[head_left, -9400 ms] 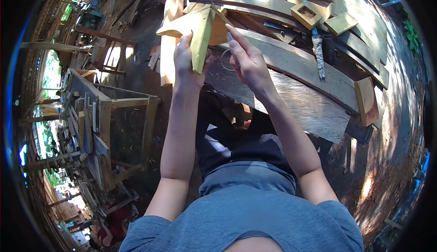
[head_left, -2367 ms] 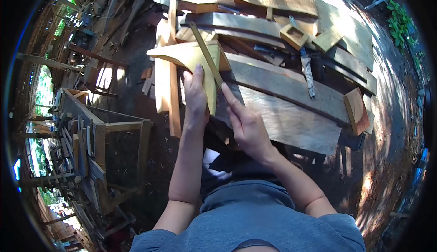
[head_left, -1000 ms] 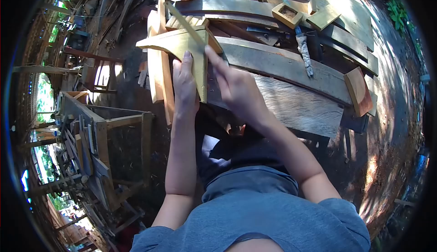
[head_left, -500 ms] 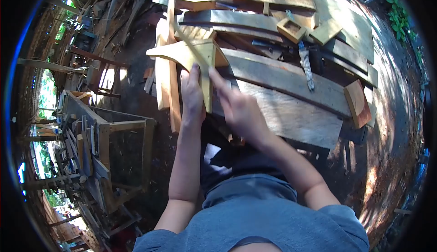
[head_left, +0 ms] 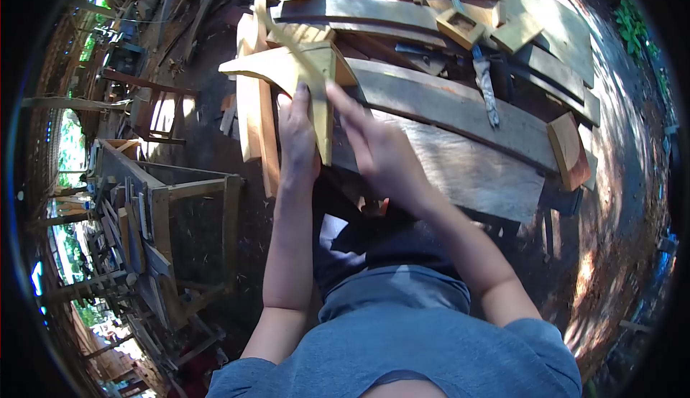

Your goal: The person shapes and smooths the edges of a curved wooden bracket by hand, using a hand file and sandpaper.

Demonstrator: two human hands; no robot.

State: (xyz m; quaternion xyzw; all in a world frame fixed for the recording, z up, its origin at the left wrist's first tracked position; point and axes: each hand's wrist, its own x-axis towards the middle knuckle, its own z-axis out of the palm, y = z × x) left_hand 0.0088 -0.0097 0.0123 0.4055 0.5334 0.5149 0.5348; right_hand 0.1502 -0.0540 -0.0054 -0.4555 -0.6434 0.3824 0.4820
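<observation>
My left hand [head_left: 296, 136] grips the lower part of a pale, curved wooden piece [head_left: 269, 66], with the thumb lying along it. This piece has a pointed arm to the left and a leg running down between my hands. My right hand [head_left: 384, 154] is closed on the near end of a long thin strip-like tool [head_left: 287, 42], blurred, which crosses the upper face of the piece at a slant. Its exact kind cannot be made out. Just beyond sits a small wood block [head_left: 305, 34].
Long boards [head_left: 445, 107] form the bench top. On it are a hollowed wooden box [head_left: 460, 29], a wrapped-handled tool [head_left: 486, 93], a flat wood block [head_left: 517, 31] and a curved block [head_left: 568, 150]. At left stands a wooden frame [head_left: 194, 188] with scraps leaning on it.
The bench and the wooden piece sit slightly higher and further left in view. My right hand still holds the blurred strip across the piece; my left hand keeps its grip.
</observation>
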